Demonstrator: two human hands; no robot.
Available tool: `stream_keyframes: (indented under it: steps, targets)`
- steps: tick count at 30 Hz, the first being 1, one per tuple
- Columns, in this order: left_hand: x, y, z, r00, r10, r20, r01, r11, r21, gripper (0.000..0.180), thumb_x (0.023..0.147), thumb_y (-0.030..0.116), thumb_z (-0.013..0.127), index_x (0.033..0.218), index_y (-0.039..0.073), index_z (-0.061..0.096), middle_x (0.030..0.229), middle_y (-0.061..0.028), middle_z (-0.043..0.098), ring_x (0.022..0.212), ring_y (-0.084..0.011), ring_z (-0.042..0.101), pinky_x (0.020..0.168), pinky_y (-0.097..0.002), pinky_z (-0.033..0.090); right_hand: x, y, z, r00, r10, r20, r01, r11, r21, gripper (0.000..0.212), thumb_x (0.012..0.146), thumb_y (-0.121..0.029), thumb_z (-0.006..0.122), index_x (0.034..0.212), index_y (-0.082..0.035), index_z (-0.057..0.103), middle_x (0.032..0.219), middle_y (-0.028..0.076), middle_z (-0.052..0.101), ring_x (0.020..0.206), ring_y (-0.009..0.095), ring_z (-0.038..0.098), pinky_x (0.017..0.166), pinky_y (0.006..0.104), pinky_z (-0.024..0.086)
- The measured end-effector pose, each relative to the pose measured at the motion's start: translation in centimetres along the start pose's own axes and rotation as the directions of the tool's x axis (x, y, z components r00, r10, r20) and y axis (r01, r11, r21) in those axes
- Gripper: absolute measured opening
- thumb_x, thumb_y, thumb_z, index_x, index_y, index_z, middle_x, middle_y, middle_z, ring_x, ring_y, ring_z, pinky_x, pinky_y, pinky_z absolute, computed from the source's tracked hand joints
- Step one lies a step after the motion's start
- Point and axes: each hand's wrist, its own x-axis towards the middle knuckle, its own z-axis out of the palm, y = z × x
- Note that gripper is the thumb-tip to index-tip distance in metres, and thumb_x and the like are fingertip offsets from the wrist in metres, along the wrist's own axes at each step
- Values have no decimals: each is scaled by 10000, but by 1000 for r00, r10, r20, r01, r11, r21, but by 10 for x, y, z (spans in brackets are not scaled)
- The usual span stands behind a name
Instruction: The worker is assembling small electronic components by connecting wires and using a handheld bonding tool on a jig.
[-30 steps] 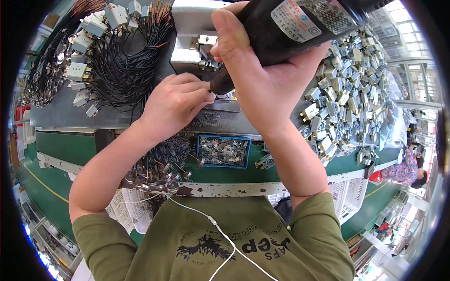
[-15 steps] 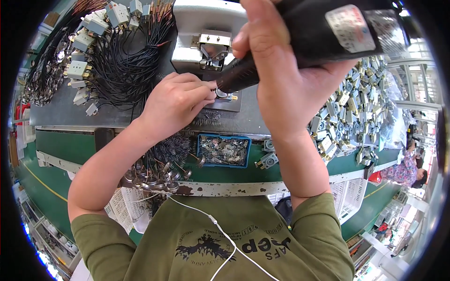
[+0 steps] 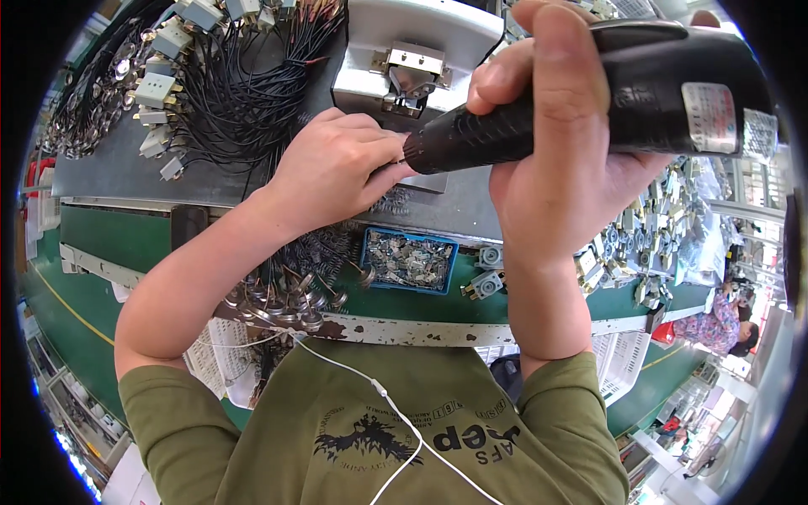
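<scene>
My right hand (image 3: 560,160) is wrapped round a thick black electric screwdriver (image 3: 648,84), which lies nearly level. Its narrow nose reaches left to the fingertips of my left hand (image 3: 332,164). That hand is closed in a pinch at the nose, low over a metal plate (image 3: 436,183) on the bench. Whatever sits between those fingers is hidden. Just beyond the nose stands a white machine (image 3: 362,42) with a metal clamp fixture (image 3: 414,71) on its front.
Black wires (image 3: 227,109) with grey-white socket blocks (image 3: 157,90) lie at the left. Nearer me are a blue tray (image 3: 370,273) of small metal parts, two loose socket parts (image 3: 484,284) and hanging round metal pieces (image 3: 286,313). More socket parts (image 3: 627,236) are heaped at the right.
The screwdriver has tipped closer to level, its back end swinging right and down. My left fingers have followed its nose slightly right. The whole view has shifted a little.
</scene>
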Motion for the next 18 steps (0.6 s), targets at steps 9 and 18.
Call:
stream_keyframes:
  steps: [9, 18]
  targets:
    - [1, 2, -2, 999, 14, 31, -14, 1000, 8, 228, 913, 298, 738, 1040, 109, 731, 914, 7, 740, 857, -196, 678, 810, -376, 505, -2, 2, 11, 1000, -13, 3, 13, 1000, 12, 173, 887, 91, 735, 1027, 51, 641, 833, 63, 684, 670, 102, 658, 599, 228, 533]
    - [-1, 0, -1, 999, 40, 17, -40, 999, 18, 228, 904, 293, 742, 1034, 107, 715, 882, 11, 720, 868, -191, 673, 801, -375, 503, 3, -1, 2, 1000, -25, -6, 25, 999, 24, 161, 890, 85, 736, 1020, 50, 648, 825, 60, 683, 662, 100, 655, 592, 226, 529]
